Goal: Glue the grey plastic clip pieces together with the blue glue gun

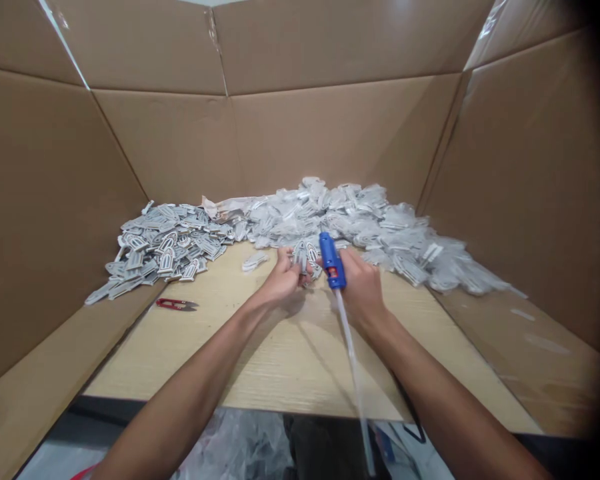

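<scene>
- Gripping a blue glue gun (pixel 331 260) in a closed fist, the right hand (pixel 363 287) holds it nozzle-up just beside the left hand, with a clear glue stick (pixel 353 360) trailing back toward the person.
- Left hand (pixel 280 280) has its fingers curled around a few small grey-and-white tags (pixel 303 257), held at the far middle of the table, just short of the heaps.
- 1 loose tag (pixel 255 260) lies on the wood just left of the hands.
- Behind the hands, a heap of tags in clear bags (pixel 370 220) spreads to the right; a heap of bare, unbagged tags (pixel 165 247) lies to the left.
- By my judgement the work is somewhere in the middle: both heaps are large, and the pictures do not show which holds finished pieces.
- Red thread snips (pixel 175 305) rest on the wooden table (pixel 260 360), well apart from both hands.
- Cardboard walls (pixel 330 133) fence the table on 3 sides.
</scene>
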`<state>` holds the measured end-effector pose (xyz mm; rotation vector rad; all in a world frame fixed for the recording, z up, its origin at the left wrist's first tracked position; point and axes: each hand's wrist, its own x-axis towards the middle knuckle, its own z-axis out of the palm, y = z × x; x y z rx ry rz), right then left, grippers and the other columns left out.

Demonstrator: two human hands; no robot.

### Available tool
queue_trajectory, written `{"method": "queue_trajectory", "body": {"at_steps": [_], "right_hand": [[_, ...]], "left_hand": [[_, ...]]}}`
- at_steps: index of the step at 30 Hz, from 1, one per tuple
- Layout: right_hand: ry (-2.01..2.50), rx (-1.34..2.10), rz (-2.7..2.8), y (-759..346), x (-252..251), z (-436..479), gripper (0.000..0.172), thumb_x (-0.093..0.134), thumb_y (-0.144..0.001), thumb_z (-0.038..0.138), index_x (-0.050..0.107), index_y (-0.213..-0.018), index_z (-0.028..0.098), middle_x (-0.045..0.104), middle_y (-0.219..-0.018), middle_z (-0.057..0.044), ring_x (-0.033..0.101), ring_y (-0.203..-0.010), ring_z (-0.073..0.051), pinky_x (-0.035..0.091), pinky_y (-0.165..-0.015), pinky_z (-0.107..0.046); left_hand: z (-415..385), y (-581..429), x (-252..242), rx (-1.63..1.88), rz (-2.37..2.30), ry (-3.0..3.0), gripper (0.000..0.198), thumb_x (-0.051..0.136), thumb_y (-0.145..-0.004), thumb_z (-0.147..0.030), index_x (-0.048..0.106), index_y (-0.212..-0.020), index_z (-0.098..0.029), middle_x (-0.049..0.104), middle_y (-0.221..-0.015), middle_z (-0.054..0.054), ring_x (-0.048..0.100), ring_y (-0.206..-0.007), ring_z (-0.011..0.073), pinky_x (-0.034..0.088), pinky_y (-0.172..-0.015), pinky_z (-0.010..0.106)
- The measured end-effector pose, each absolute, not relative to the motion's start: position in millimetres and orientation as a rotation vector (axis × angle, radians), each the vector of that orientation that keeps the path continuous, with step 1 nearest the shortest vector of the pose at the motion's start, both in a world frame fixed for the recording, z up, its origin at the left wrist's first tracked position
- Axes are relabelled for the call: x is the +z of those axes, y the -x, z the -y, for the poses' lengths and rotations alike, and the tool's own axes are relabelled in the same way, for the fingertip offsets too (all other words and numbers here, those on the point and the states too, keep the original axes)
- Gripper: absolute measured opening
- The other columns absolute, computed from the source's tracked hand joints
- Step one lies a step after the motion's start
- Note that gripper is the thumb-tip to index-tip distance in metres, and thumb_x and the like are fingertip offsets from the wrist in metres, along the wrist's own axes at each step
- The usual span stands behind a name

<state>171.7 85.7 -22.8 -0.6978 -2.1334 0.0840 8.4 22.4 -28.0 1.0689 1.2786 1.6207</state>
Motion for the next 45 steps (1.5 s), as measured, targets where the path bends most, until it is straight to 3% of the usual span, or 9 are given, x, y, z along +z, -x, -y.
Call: {"method": "queue_trajectory", "body": {"at_steps": [4, 6, 10, 18, 23, 27, 30, 34, 45], "right_hand": [[0.784, 0.776, 1.852, -166.8, -21.4, -96.7, 0.043, 0.057, -0.093, 0.063, 0.063, -0.082, 0.021, 0.069, -0.069, -0.007, 0.064, -0.061, -0.021, 0.047, -0.059, -0.030], [0.759, 1.141, 1.678, -162.9, -21.5, -103.2, 0.052, 0.057, -0.088, 0.072, 0.065, -0.085, 0.020, 0.073, -0.076, -0.009, 0.068, -0.062, -0.023, 0.052, -0.056, -0.032], [0.589, 1.477, 1.511, -160.4, -16.8, -111.4, 0.057, 0.058, -0.084, 0.078, 0.064, -0.081, 0.021, 0.075, -0.080, -0.011, 0.074, -0.074, -0.026, 0.060, -0.063, -0.036], [0.658, 1.489, 1.457, -168.0, -14.2, -115.9, 0.058, 0.064, -0.080, 0.078, 0.056, -0.068, 0.021, 0.068, -0.063, -0.006, 0.067, -0.049, -0.018, 0.050, -0.041, -0.027], [0.670, 1.536, 1.479, -161.7, -21.7, -109.8, 0.052, 0.069, -0.080, 0.073, 0.065, -0.077, 0.021, 0.076, -0.073, -0.008, 0.075, -0.066, -0.022, 0.059, -0.053, -0.027], [0.461, 1.657, 1.232, -163.1, -9.3, -106.0, 0.050, 0.076, -0.077, 0.069, 0.059, -0.070, 0.022, 0.077, -0.082, -0.006, 0.077, -0.080, -0.021, 0.063, -0.072, -0.028], [0.413, 1.680, 1.273, -169.4, -0.6, -105.5, 0.057, 0.075, -0.072, 0.075, 0.055, -0.069, 0.022, 0.073, -0.073, -0.002, 0.074, -0.065, -0.018, 0.059, -0.057, -0.025], [0.504, 1.545, 1.619, -176.4, -0.9, -104.0, 0.064, 0.062, -0.077, 0.083, 0.063, -0.075, 0.019, 0.072, -0.070, -0.005, 0.066, -0.048, -0.014, 0.039, -0.038, -0.021], [0.705, 1.288, 2.170, -181.8, -6.8, -103.7, 0.071, 0.046, -0.083, 0.088, 0.067, -0.069, 0.021, 0.076, -0.070, -0.008, 0.067, -0.049, -0.016, 0.041, -0.040, -0.025]], "left_hand": [[-14.4, -18.5, -17.4, 1.528, -1.187, -1.085, 0.027, 0.059, -0.090, -0.021, 0.035, -0.102, -0.024, 0.066, -0.074, -0.001, 0.060, -0.058, 0.0124, 0.037, -0.054, 0.022], [-8.6, -23.8, -13.1, 1.432, -1.181, -1.146, 0.028, 0.065, -0.089, -0.027, 0.039, -0.100, -0.023, 0.068, -0.074, 0.001, 0.060, -0.056, 0.0121, 0.037, -0.052, 0.022], [-3.2, -28.0, -14.2, 1.274, -1.208, -1.244, 0.033, 0.071, -0.086, -0.040, 0.047, -0.099, -0.020, 0.071, -0.075, 0.003, 0.059, -0.048, 0.0106, 0.031, -0.045, 0.020], [-15.1, -17.6, -18.5, 1.532, -1.374, -1.049, 0.030, 0.078, -0.080, -0.035, 0.054, -0.088, -0.017, 0.067, -0.066, 0.002, 0.056, -0.045, 0.0095, 0.027, -0.039, 0.019], [-14.0, -20.5, -17.0, 1.524, -1.281, -1.153, 0.032, 0.080, -0.075, -0.037, 0.062, -0.087, -0.014, 0.058, -0.059, -0.002, 0.048, -0.043, 0.0071, 0.029, -0.041, 0.020], [-18.7, -16.2, -23.0, 1.566, -1.326, -1.192, 0.026, 0.076, -0.078, -0.035, 0.063, -0.081, -0.014, 0.053, -0.057, -0.003, 0.042, -0.044, 0.0055, 0.030, -0.043, 0.020], [-21.7, -10.5, -24.1, 1.632, -1.436, -1.137, 0.017, 0.069, -0.083, -0.030, 0.059, -0.082, -0.016, 0.058, -0.064, -0.001, 0.050, -0.048, 0.0088, 0.037, -0.045, 0.021], [-21.7, -6.0, -22.9, 1.712, -1.499, -1.189, 0.013, 0.064, -0.084, -0.026, 0.054, -0.084, -0.019, 0.057, -0.067, -0.003, 0.052, -0.048, 0.0099, 0.038, -0.042, 0.021], [-19.9, -3.4, -22.1, 1.811, -1.475, -1.292, 0.006, 0.060, -0.083, -0.024, 0.058, -0.084, -0.018, 0.053, -0.064, -0.005, 0.044, -0.050, 0.0078, 0.034, -0.048, 0.020]]}}
